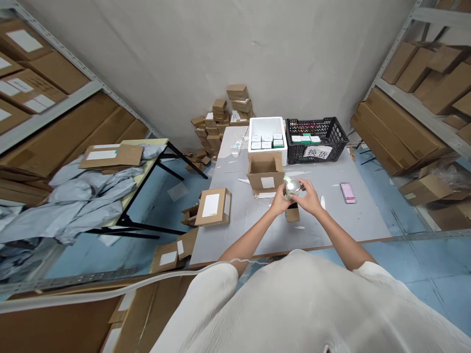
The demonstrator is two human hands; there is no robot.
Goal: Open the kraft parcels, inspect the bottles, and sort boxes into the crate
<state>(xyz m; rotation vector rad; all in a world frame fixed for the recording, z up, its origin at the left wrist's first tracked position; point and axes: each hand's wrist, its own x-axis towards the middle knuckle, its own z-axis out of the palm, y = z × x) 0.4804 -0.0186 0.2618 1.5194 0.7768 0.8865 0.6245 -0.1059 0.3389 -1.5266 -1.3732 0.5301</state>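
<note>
Both hands are closed around a small jar [293,186] with a shiny silver lid and a pale green edge, held above the table. My left hand [280,200] grips its left side, and my right hand [310,197] its right side. Its lower part is hidden by the fingers. Below the jar, a small open carton [293,214] lies on the table, partly covered by the hands. Just to the left of the hands stands an open cardboard box [265,182] with a white label.
A white foam box [267,126] and a black crate [317,153], both holding small white-and-green boxes, stand at the table's back. A taped carton [213,207] sits on the left side, a pink phone-like object [348,192] on the right. Shelves of cartons flank both sides.
</note>
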